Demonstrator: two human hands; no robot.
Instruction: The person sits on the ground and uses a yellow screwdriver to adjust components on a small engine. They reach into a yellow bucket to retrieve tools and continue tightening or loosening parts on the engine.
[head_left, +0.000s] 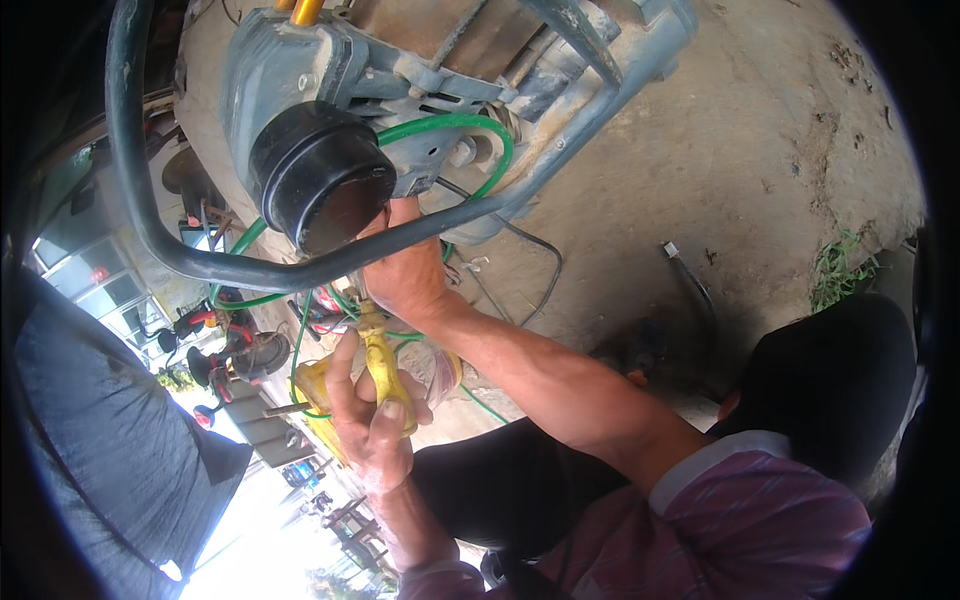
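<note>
- Machine (440,60): I see a grey-blue housing filling the upper frame, with a black cap (320,175) facing me and a dark tube frame (150,220) curving around it.
- Green hose (470,125): loops from the housing down past both hands.
- Right hand (405,275): raised against the underside of the machine, beside the cap; I cannot tell its finger state.
- Left hand (375,425): fingers clenched round a yellow handle (385,375), just below the right hand.

Bright daylight, overexposed lower left, dark fisheye rim.
</note>
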